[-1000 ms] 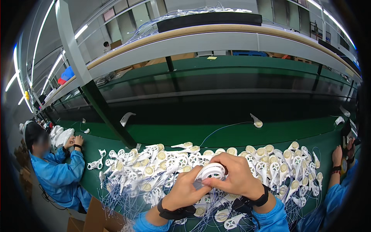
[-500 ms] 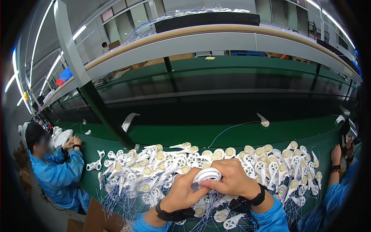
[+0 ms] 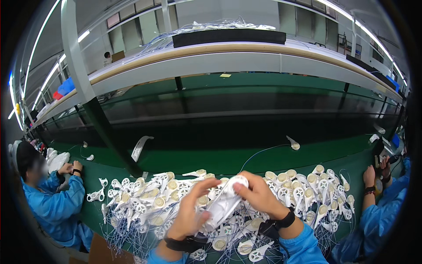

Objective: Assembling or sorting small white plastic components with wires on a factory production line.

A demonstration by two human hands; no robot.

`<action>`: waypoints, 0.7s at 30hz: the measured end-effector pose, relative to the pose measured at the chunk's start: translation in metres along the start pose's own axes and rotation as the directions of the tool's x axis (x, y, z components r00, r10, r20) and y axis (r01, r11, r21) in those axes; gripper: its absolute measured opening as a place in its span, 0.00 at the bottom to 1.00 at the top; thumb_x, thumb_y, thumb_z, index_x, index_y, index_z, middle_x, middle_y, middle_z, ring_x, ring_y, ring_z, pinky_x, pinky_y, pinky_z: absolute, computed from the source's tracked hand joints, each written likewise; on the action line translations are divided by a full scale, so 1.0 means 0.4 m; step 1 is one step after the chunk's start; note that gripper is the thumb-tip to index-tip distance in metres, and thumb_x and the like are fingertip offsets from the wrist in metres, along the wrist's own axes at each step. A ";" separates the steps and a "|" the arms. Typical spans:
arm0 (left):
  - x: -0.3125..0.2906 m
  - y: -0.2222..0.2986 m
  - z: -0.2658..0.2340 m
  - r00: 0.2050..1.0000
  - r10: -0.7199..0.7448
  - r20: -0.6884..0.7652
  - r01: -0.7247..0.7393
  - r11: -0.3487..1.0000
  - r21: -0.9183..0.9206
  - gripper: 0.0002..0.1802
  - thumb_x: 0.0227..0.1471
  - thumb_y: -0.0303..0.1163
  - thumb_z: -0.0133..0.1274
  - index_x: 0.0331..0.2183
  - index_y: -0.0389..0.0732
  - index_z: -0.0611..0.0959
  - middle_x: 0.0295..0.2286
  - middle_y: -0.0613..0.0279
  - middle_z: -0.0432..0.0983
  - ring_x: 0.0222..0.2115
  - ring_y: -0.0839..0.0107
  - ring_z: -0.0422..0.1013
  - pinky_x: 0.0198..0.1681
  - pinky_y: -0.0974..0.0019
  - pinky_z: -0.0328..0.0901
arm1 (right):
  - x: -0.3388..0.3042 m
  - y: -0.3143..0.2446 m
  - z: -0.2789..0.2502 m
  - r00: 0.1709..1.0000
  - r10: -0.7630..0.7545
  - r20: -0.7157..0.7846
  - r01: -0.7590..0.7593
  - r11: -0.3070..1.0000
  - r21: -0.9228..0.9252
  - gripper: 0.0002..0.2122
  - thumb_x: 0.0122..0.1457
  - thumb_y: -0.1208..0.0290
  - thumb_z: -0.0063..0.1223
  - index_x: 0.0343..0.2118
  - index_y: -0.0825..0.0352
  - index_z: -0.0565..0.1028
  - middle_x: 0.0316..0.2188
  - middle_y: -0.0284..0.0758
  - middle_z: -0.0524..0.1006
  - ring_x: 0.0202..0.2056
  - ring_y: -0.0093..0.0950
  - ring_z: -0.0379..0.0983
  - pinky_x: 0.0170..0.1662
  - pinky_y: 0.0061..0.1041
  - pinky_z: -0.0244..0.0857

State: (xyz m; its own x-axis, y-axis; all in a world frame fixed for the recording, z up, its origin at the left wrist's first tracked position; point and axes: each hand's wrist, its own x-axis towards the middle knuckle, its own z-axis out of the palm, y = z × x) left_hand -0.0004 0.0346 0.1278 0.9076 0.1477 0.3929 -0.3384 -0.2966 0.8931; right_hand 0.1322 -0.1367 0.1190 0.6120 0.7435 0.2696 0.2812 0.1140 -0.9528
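My right hand [image 3: 264,199] grips the round head of a white plastic housing [image 3: 223,207], with the thumb across the disc. Its long, hollow arm slants down toward my left hand [image 3: 185,218]. That hand is slightly blurred, its fingers and thumb spread apart beside the housing; whether it touches the lower end I cannot tell. Beneath both hands spreads a heap of similar white parts [image 3: 160,201] with round heads, some spoked and some with cream discs. Thin bluish wires [image 3: 121,240] trail from the heap toward me.
A dark green bench [image 3: 189,159] carries the heap. Farther back on it lie a curved white piece [image 3: 140,147] and a wired part [image 3: 293,143]. A post [image 3: 110,132] rises at left to an overhead shelf [image 3: 184,57]. Co-workers in blue sleeves [image 3: 57,204] sit on both sides.
My left hand has let go of the round part and opened out to the left. The housing's long arm now shows, tilted down from my right hand. The whole view has shifted slightly.
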 end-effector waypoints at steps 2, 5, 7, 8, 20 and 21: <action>0.000 0.008 -0.034 0.989 0.028 -0.149 -0.051 0.987 -0.151 0.51 0.47 0.75 0.37 0.52 0.35 0.69 0.47 0.50 0.70 0.49 0.59 0.68 0.53 0.57 0.60 | 0.035 0.039 -0.017 0.989 0.086 -0.117 -0.077 0.994 0.077 0.13 0.62 0.62 0.50 0.35 0.69 0.74 0.23 0.29 0.73 0.23 0.15 0.66 0.26 0.16 0.61; -0.002 0.007 -0.098 0.944 0.015 -0.329 -0.098 0.967 -0.237 0.45 0.54 0.68 0.33 0.53 0.35 0.67 0.47 0.50 0.70 0.48 0.59 0.68 0.51 0.57 0.61 | 0.090 0.068 -0.077 0.928 0.282 -0.245 -0.207 0.934 0.292 0.14 0.63 0.58 0.47 0.33 0.67 0.74 0.19 0.26 0.69 0.17 0.12 0.61 0.19 0.13 0.57; -0.004 0.003 -0.125 0.887 -0.016 -0.461 -0.099 0.969 -0.225 0.41 0.58 0.64 0.32 0.53 0.35 0.67 0.47 0.51 0.69 0.47 0.59 0.69 0.50 0.57 0.61 | 0.141 0.102 -0.109 0.889 0.341 -0.306 -0.261 0.926 0.272 0.16 0.65 0.57 0.42 0.29 0.65 0.70 0.18 0.26 0.68 0.19 0.14 0.63 0.20 0.15 0.59; -0.003 0.000 -0.132 0.825 -0.049 -0.563 -0.082 0.975 -0.206 0.39 0.59 0.61 0.32 0.53 0.35 0.67 0.47 0.51 0.69 0.47 0.60 0.68 0.50 0.58 0.61 | 0.160 0.135 -0.129 0.873 0.367 -0.320 -0.285 0.918 0.275 0.16 0.66 0.56 0.42 0.31 0.65 0.70 0.19 0.27 0.70 0.19 0.14 0.63 0.21 0.15 0.59; -0.026 0.027 -0.158 0.803 0.042 -0.595 -0.170 0.972 -0.160 0.24 0.61 0.46 0.39 0.45 0.34 0.72 0.38 0.53 0.73 0.40 0.64 0.71 0.44 0.64 0.65 | 0.142 0.331 -0.436 0.865 0.229 -0.447 -0.488 0.170 -0.856 0.09 0.50 0.62 0.54 0.31 0.57 0.82 0.31 0.40 0.80 0.37 0.40 0.77 0.43 0.39 0.70; -0.024 0.031 -0.154 0.801 0.038 -0.598 -0.164 0.974 -0.158 0.24 0.61 0.46 0.39 0.45 0.34 0.72 0.38 0.53 0.73 0.40 0.64 0.71 0.44 0.64 0.65 | 0.139 0.341 -0.452 0.869 0.267 -0.416 -0.468 0.173 -0.867 0.08 0.48 0.65 0.56 0.30 0.58 0.82 0.31 0.40 0.80 0.37 0.40 0.77 0.44 0.37 0.70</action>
State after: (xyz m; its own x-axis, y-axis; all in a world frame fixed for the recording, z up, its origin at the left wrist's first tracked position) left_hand -0.0287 0.0876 0.1488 0.5656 0.6711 0.4794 -0.5176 -0.1638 0.8398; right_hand 0.3384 -0.1989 0.0293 0.9146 0.4025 0.0375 0.4028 -0.8993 -0.1704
